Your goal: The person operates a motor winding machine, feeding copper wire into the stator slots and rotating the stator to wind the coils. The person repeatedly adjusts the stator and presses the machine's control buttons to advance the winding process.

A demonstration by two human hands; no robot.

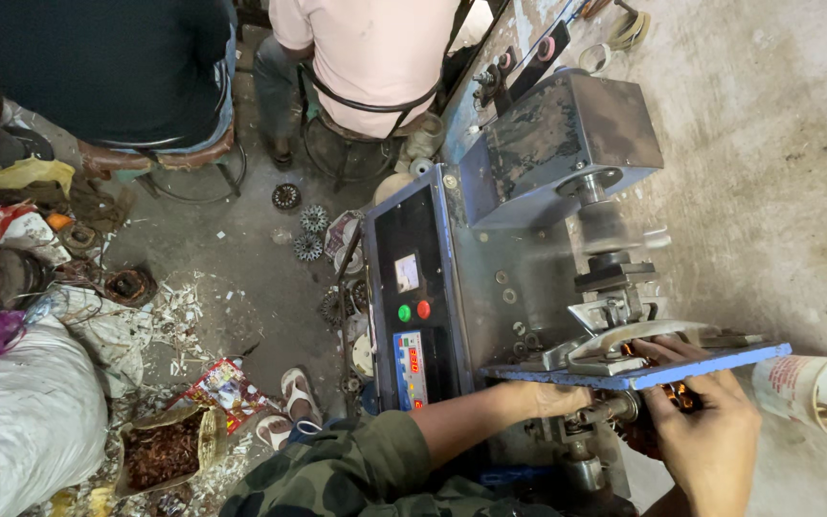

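Observation:
My left hand (555, 397) reaches in from a camouflage sleeve, under the edge of a blue plate (720, 364) on a grey winding machine (547, 144). Its fingers are closed around a metal shaft (610, 410) at the machine's near end. My right hand (710, 436) sits just right of that shaft, with fingertips pinched on a copper wire coil (681, 394) below the plate. Part of the coil is hidden by my fingers and the plate. Above the plate, a curved white guide (624, 337) and a blurred spindle (605, 225) stand in line.
A black control panel (412, 287) with a green and a red button runs along the machine's left side. A white plastic container (815, 393) lies at right. Two seated people (366, 57) are at the top. Sacks (21, 421), scrap and round metal cores (313, 220) litter the floor.

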